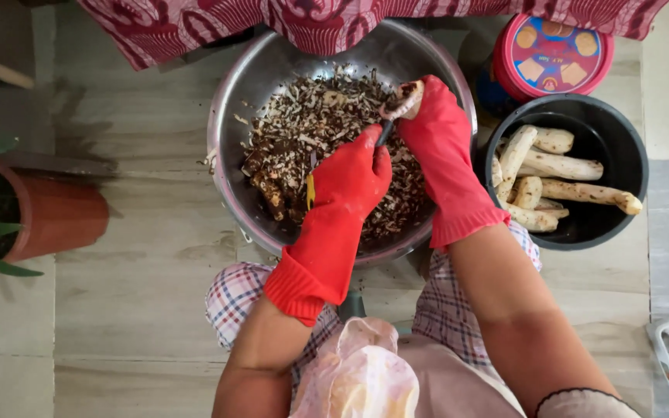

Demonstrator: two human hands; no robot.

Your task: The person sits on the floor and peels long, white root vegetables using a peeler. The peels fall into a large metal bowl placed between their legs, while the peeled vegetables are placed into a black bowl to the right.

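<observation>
Head view, right hand (435, 128) gripping half-peeled pale root (412, 94)

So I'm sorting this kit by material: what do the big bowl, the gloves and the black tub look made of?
The big bowl looks like polished steel: silvery, reflective wall. The gloves, left hand and right hand, look like matte red rubber with ribbed cuffs. The black tub seems plastic, with a dull smooth rim.

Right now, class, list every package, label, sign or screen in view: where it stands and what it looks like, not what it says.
Round tub: top right, behind the black bucket of peeled roots; pink-red rim, blue lid label picturing round and square biscuit shapes.
No signs or screens show.
</observation>
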